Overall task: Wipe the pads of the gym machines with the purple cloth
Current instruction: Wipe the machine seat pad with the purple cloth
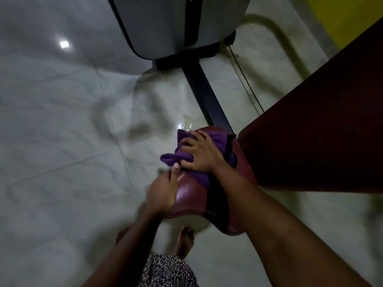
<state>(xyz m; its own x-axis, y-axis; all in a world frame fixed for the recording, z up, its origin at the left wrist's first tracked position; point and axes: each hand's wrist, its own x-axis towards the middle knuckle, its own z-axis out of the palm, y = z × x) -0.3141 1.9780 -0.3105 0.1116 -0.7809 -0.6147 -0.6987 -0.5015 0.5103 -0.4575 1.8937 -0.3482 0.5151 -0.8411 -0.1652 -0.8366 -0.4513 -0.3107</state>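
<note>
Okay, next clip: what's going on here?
A person is wiping a dark red seat pad on a gym machine. The right hand grips a bunched purple cloth and presses it onto the top of the pad, toward its far end. The left hand holds the pad's left edge with the thumb on top, apparently steadying it. The person stands barefoot on a tiled floor, with the machine's grey housing just beyond.

cloth [183, 156]: purple | pad [189, 196]: maroon, black strap [216, 196] | floor [62, 125]: pale grey, marbled | housing [165, 23] beyond pad: grey | garment [166, 271]: black-white speckle | wall [352, 15]: yellow
</note>
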